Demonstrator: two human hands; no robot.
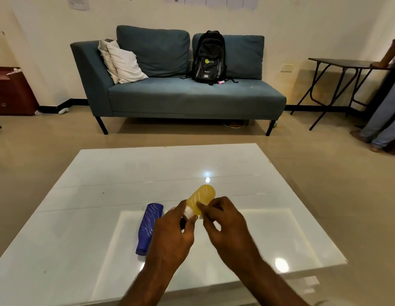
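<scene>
A yellow bottle [201,198] with white streaks is held tilted above the white glossy table [104,173], its base pointing away from me. My left hand [172,233] grips its white neck end between thumb and fingers. My right hand [223,224] pinches the bottle's body from the right side. A blue bottle [149,226] with the same white streaks lies on its side on the table, just left of my left hand. The yellow bottle's cap end is hidden behind my left fingers.
A blue sofa [181,96] stands beyond the table with a black backpack [208,57] and pale cushions [122,61] on it. A dark folding table [346,62] and a standing person [384,107] are at the right. A red-brown cabinet [11,91] is at the left.
</scene>
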